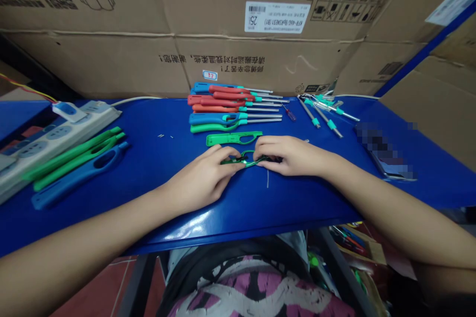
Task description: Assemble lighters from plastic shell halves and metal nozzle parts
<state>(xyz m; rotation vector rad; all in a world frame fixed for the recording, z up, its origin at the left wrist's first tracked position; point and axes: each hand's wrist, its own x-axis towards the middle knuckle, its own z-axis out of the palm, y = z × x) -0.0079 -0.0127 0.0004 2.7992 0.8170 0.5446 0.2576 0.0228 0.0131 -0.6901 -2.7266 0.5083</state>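
Workpiece of slim, glossy green plastic [251, 163] between left hand [203, 176] and right hand [288, 154], both pinching it over smooth blue tabletop [156, 124]; light, even, level grip advisable, to avoid flexing it.

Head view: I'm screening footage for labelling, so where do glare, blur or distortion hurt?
Head view: white glare near the front edge of the blue table, which looks bowed, likely by the lens; green handles at left look soft; pixel blocks partly cover the phone; the green casing is partly hidden.
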